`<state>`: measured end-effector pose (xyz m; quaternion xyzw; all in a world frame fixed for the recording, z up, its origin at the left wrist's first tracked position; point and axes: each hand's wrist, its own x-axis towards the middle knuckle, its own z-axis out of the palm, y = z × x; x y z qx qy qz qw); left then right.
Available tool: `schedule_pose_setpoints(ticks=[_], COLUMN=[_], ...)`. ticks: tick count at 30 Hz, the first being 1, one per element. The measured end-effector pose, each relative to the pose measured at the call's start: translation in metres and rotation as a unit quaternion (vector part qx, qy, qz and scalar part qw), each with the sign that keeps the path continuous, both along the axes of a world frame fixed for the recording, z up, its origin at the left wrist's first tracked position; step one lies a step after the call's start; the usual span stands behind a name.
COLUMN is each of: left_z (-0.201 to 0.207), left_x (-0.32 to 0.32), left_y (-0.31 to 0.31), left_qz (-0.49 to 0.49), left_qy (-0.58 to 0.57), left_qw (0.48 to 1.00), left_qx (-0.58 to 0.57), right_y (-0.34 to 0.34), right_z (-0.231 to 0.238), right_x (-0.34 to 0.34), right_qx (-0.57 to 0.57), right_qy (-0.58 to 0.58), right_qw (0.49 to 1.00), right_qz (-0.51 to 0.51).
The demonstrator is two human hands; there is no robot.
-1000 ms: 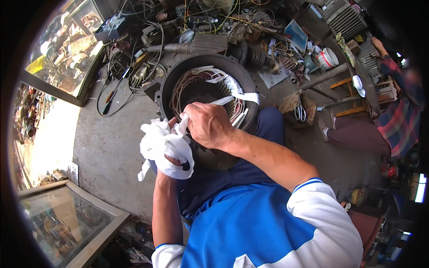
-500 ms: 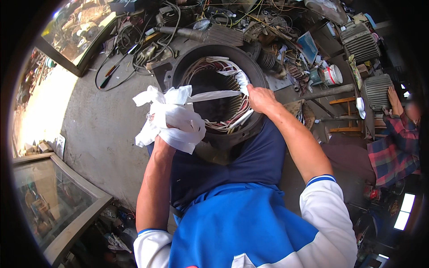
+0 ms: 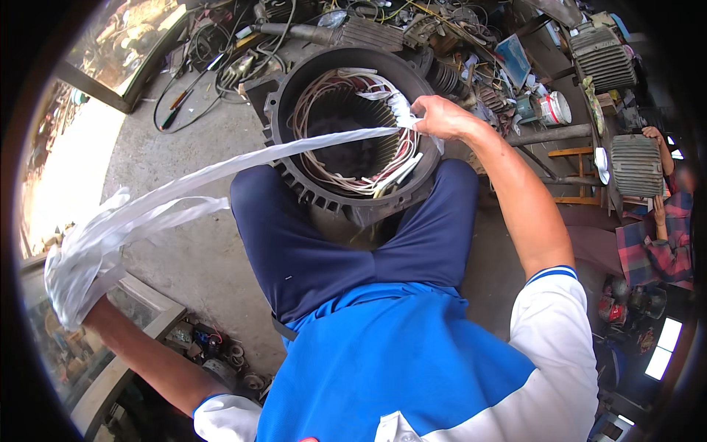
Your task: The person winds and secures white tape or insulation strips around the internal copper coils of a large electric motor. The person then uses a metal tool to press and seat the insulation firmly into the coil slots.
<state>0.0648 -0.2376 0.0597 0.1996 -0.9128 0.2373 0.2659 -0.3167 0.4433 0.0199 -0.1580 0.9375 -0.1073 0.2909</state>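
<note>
A dark motor stator housing (image 3: pixel 276 110) stands between my knees, its round opening facing up. Inside runs a ring of winding wires (image 3: pixel 322 177), white, pink and reddish. White binding tape (image 3: pixel 294 147) is wrapped around the ring's upper right part. My right hand (image 3: pixel 442 118) pinches the tape there, at the housing's right rim. From that spot a long strip stretches taut to the far left. My left hand (image 3: pixel 94 313) is out there with the loose bundle of tape around it; the bundle hides most of its fingers. A second, loose strip trails from the bundle.
A glass-paned wooden frame (image 3: pixel 140 295) is under my left arm. Cables and a screwdriver (image 3: pixel 173 114) lie on the floor at upper left. Scrap parts, a white bucket (image 3: pixel 554 108) and finned motors (image 3: pixel 637 163) line the right, where another person in a checked shirt (image 3: pixel 641 254) sits.
My left hand has swung far out to the left with the tape bundle, drawing the strip long and tight. My right hand stays at the wrapped winding, slightly higher.
</note>
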Motion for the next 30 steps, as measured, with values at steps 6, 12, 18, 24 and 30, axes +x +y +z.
schedule_pose_setpoints(ticks=[6, 12, 18, 24, 30], left_z=[0.054, -0.029, -0.066, -0.04, -0.078], left_x=[0.083, 0.013, -0.133, -0.107, -0.033], left_y=[-0.059, 0.009, 0.253, 0.257, 0.164], left_qz=[0.181, -0.05, -0.163, -0.189, -0.189], left_qy=[-0.014, 0.032, 0.403, 0.402, 0.411], left_qw=[0.981, 0.995, 0.346, 0.397, 0.381], left_qx=[0.064, 0.081, 0.831, 0.803, 0.806], right_y=[0.011, 0.02, 0.004, -0.101, -0.144], right_z=[0.019, 0.045, -0.006, -0.112, -0.107], right_x=[0.025, 0.059, 0.08, 0.077, 0.077], right_qx=[-0.069, -0.072, 0.038, 0.013, -0.082], right_qy=[-0.009, 0.073, 0.32, 0.195, 0.195], right_qw=[0.997, 0.995, 0.935, 0.968, 0.965], right_qz=[-0.042, 0.007, 0.147, 0.157, 0.154])
